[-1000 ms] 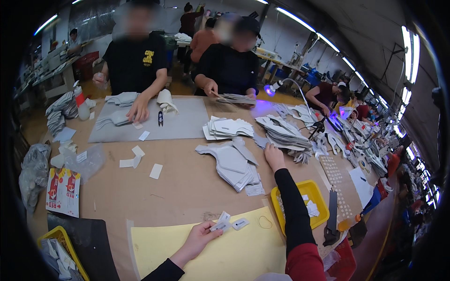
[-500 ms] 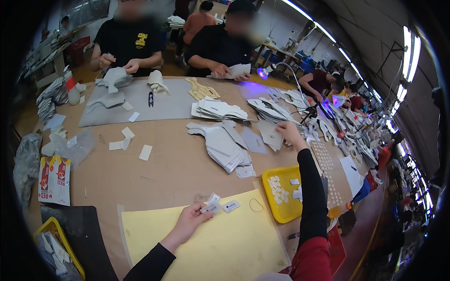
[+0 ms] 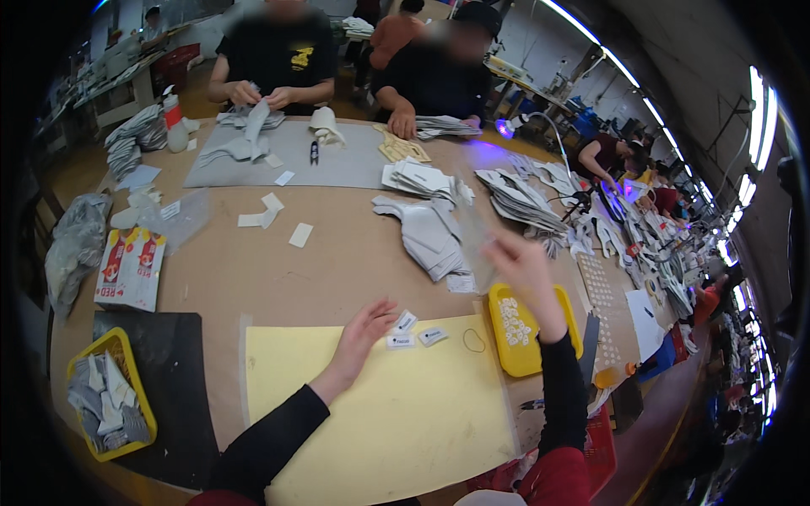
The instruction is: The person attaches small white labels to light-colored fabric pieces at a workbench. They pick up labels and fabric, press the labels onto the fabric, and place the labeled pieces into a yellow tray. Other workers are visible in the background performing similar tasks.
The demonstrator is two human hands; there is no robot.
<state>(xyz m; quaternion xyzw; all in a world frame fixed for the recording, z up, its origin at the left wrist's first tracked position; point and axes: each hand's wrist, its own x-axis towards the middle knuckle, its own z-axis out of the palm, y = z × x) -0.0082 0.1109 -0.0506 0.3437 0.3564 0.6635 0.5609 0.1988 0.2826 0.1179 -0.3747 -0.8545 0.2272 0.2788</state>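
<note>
Over the far edge of the yellow sheet [image 3: 380,422], my left hand [image 3: 361,337] lies open with its fingers stretched out. Right by its fingertips are small white labels with dark print, among them a near label [image 3: 401,341], an upper label [image 3: 406,321] and a right label [image 3: 432,336]. My right hand [image 3: 525,274] is above the far end of a yellow tray [image 3: 577,329] and smeared by motion. Its fingers pinch a pale flat cut piece [image 3: 474,226], also blurred. Beyond it, to the left, lies a stack of light grey cut pieces [image 3: 429,236].
More stacked pieces [image 3: 519,198] lie at the far right, near a lit lamp [image 3: 505,128]. Two people work across the table. A red-and-white box [image 3: 131,270], a plastic bag [image 3: 78,244] and a yellow basket of scraps [image 3: 152,413] stand left. A rubber band [image 3: 474,341] lies on the sheet.
My left hand has let go of the labels, which now lie on the sheet. My right hand has come nearer from the pale pieces with one in its fingers. The view has shifted.
</note>
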